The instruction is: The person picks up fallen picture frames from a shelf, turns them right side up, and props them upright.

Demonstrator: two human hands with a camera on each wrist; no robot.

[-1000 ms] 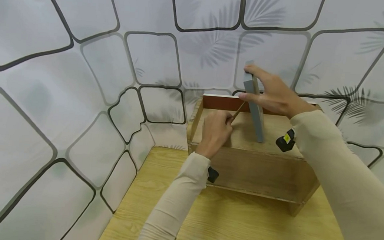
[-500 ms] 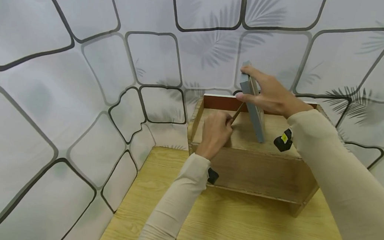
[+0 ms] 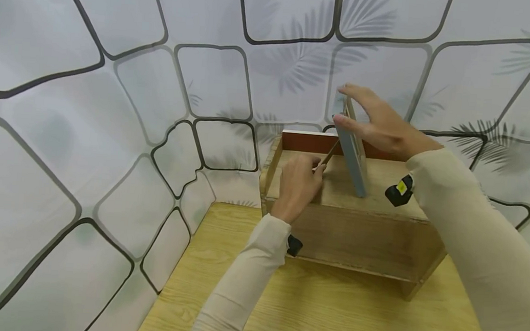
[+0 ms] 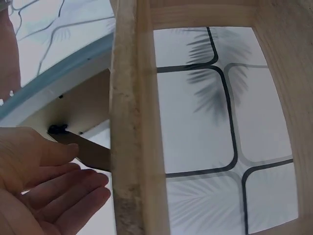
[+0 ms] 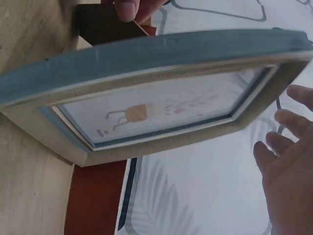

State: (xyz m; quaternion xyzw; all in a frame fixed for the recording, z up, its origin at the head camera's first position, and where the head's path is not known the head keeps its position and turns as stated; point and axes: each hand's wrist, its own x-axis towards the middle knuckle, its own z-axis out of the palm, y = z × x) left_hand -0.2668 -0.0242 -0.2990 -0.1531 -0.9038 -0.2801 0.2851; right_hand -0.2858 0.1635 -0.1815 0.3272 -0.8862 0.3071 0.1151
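Observation:
A picture frame with a blue-grey edge stands upright, tilted slightly, on top of the wooden shelf unit. Its glazed front shows a small animal drawing. From its back a brown stand leg swings out on a dark hinge. My left hand pinches this leg between thumb and fingers, low behind the frame. My right hand is beside the frame's top, fingers extended and spread. In the right wrist view, its fingers are apart from the frame's face.
The shelf unit has raised side boards and a reddish-brown strip along its back. It stands on a yellow wood-grain table against a patterned wall covering, with another such wall to the left.
My right hand has loosened its grip on the frame's top and moved slightly up and right, fingers spreading. The frame stays on the shelf top; my left hand remains at the stand leg.

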